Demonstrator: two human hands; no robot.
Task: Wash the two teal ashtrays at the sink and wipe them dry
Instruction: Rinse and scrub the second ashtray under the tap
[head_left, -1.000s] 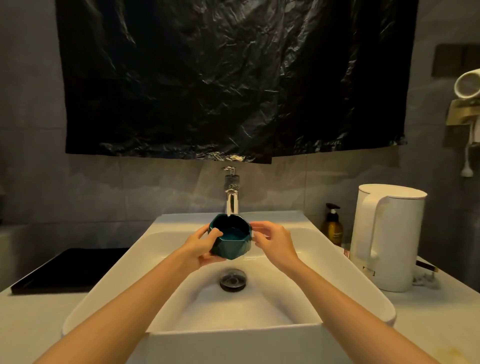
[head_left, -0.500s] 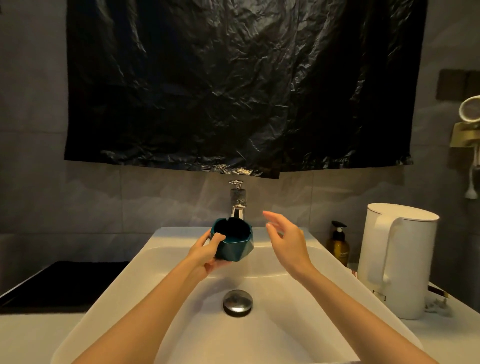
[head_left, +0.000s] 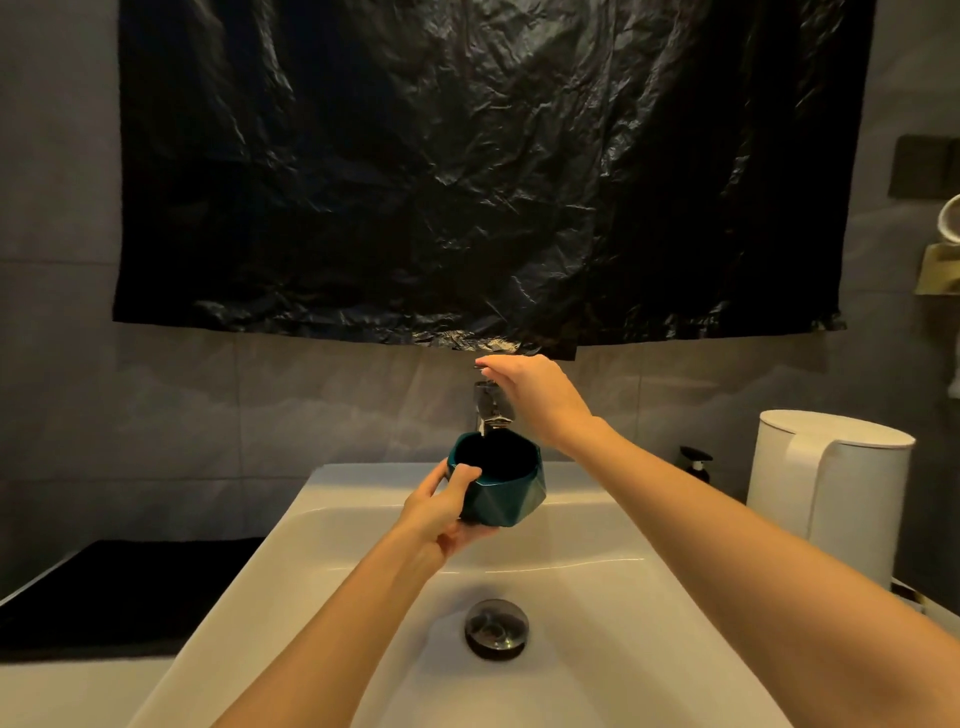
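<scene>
A teal faceted ashtray (head_left: 506, 496) is held over the white sink (head_left: 363, 525), right under the spout of the chrome tap (head_left: 488, 410). My left hand (head_left: 441, 506) grips it from the left, thumb over its rim. My right hand (head_left: 530, 395) rests on top of the tap handle with its fingers laid flat. A thin stream seems to run from the spout into the ashtray. Only one ashtray is in view.
A chrome drain plug (head_left: 496, 629) sits in the basin. To the right stand a white kettle (head_left: 826, 488) and a dark pump bottle (head_left: 696, 464). A black tray (head_left: 104, 597) lies on the counter at left. Black plastic sheet (head_left: 467, 171) covers the wall above.
My right hand left the ashtray and rose to the tap handle. The ashtray stayed in my left hand under the spout. The camera tilted up and moved closer.
</scene>
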